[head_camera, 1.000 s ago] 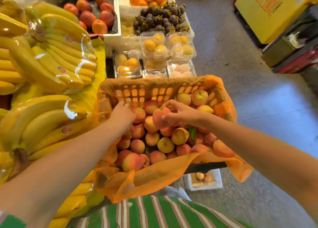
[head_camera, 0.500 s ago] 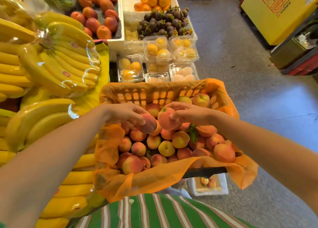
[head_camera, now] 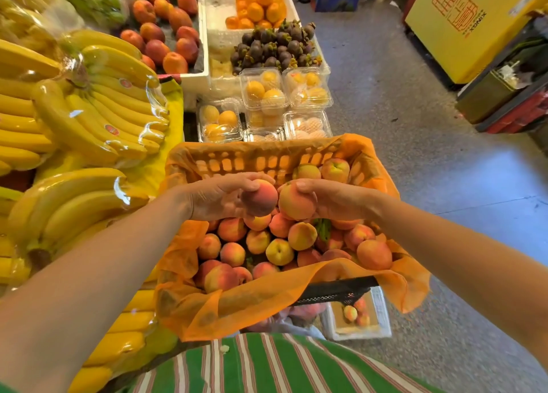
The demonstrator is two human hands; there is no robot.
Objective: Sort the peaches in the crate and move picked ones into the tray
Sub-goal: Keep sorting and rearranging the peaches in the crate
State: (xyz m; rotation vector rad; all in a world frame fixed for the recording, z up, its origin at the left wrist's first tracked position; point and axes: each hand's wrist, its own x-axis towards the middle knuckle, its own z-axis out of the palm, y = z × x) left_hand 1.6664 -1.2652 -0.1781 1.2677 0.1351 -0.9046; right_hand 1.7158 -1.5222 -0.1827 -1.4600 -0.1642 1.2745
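An orange crate [head_camera: 267,161] lined with orange plastic holds several peaches [head_camera: 280,251]. Above the pile, my left hand [head_camera: 216,198] grips a reddish peach [head_camera: 261,198]. My right hand [head_camera: 335,198] grips a paler orange peach [head_camera: 295,201]. The two held peaches almost touch, side by side over the crate's middle. A white tray [head_camera: 382,326] with a few peaches sits on the floor below the crate's near right corner, partly hidden by the crate.
Wrapped banana bunches [head_camera: 89,119] crowd the left side. Clear boxes of yellow fruit [head_camera: 264,93], mangosteens [head_camera: 275,48], oranges and red fruit lie beyond the crate. Grey floor [head_camera: 430,155] stretches to the right, with a yellow box [head_camera: 468,21] at the far right.
My left hand took a peach from the pile and lifted it. Both hands rose and now hold their peaches side by side above the crate.
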